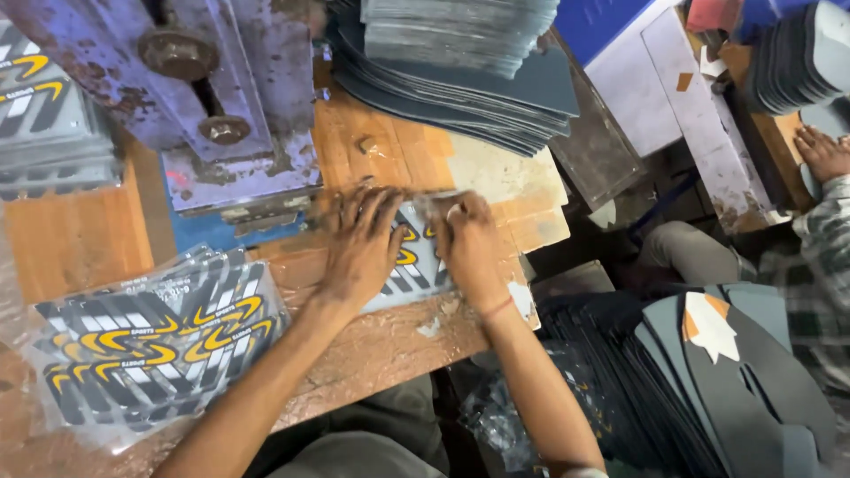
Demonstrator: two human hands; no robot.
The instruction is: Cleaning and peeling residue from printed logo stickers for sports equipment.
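My left hand point(361, 241) lies flat on a grey printed sheet point(416, 262) with black, white and yellow stripes, which rests on the worn wooden bench point(381, 341). My right hand point(467, 244) pinches the upper right part of the same sheet, fingers curled at a thin clear film near its top edge. The sheet sits just in front of the rusty purple metal press point(212, 97). Most of the sheet is hidden under my hands.
A fanned pile of the same printed sheets point(150, 341) lies at lower left, another stack point(44, 115) at upper left. Dark grey cut pieces are stacked at the top point(460, 62) and lower right point(708, 389). Another person's hand point(823, 152) rests at far right.
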